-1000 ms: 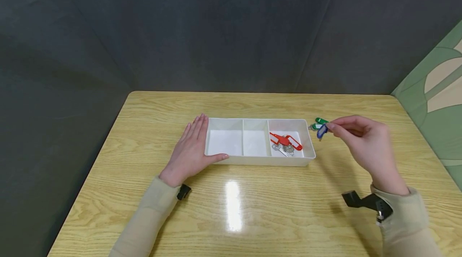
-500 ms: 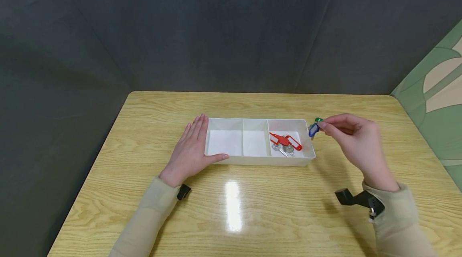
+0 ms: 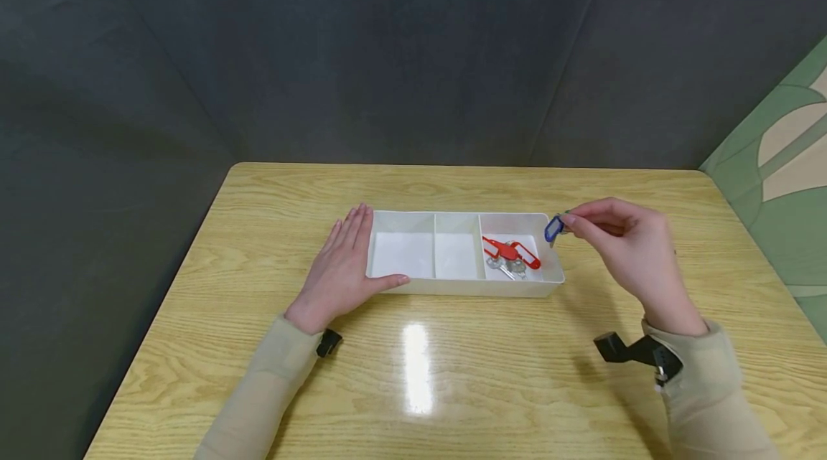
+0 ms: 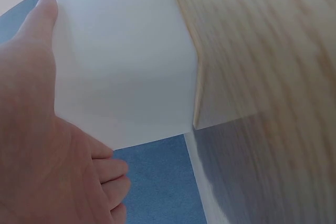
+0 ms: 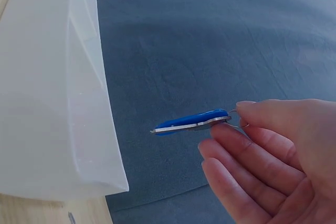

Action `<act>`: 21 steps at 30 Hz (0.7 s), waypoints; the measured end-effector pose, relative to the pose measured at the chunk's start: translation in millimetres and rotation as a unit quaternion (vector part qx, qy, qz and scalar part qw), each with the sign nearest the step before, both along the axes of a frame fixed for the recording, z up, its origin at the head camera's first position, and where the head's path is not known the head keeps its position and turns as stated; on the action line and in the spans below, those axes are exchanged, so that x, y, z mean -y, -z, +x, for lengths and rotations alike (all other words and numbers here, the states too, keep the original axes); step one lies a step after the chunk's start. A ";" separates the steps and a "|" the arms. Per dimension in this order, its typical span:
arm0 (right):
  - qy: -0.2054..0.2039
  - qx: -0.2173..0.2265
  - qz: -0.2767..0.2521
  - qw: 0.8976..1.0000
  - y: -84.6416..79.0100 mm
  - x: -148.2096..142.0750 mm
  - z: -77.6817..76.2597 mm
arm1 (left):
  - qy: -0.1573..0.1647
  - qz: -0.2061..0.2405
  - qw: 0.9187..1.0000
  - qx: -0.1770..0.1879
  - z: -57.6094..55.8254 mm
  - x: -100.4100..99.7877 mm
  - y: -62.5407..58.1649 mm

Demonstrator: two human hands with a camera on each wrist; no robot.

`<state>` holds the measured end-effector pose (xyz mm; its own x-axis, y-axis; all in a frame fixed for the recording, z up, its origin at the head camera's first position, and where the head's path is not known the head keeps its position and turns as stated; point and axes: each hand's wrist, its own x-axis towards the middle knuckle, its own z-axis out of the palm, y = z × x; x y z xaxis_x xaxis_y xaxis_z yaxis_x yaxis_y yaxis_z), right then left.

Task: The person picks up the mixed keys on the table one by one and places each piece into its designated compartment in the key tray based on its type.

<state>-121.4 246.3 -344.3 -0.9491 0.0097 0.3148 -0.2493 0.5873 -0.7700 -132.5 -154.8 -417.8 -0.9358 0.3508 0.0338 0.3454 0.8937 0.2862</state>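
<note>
Blue key tag (image 3: 553,229): pinched by ring in right-hand grip (image 3: 629,252), raised at right end of white tray (image 3: 465,288); straight-fingered left hand (image 3: 339,255) against opposite end. Apparently placement step; probably calls for lowering inside.

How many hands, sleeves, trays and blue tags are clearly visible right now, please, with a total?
Hands: 2 (left hand, right hand)
Sleeves: 2 (left sleeve, right sleeve)
Tray: 1
Blue tag: 1
Total: 6

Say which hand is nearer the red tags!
Right. The right hand is just right of the red tags; the left hand is at the left end of the tray.
</note>
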 end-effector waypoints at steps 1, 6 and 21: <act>-0.002 0.001 -0.001 1.000 -0.4 0.6 -0.4 | 0.000 0.000 1.000 0.000 0.0 -0.1 0.1; -0.007 0.009 0.002 1.000 -1.4 3.6 -1.0 | 0.001 0.001 1.000 0.000 -0.2 -0.7 0.6; -0.014 0.011 -0.004 1.000 -2.6 10.1 -3.7 | -0.001 0.002 1.000 0.002 -0.8 -0.3 -0.2</act>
<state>-125.1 236.2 -341.7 -0.9556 -0.0154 0.2942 -0.2492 0.5747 -0.7795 -133.2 -154.4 -417.7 -0.9368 0.3484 0.0310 0.3419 0.8932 0.2921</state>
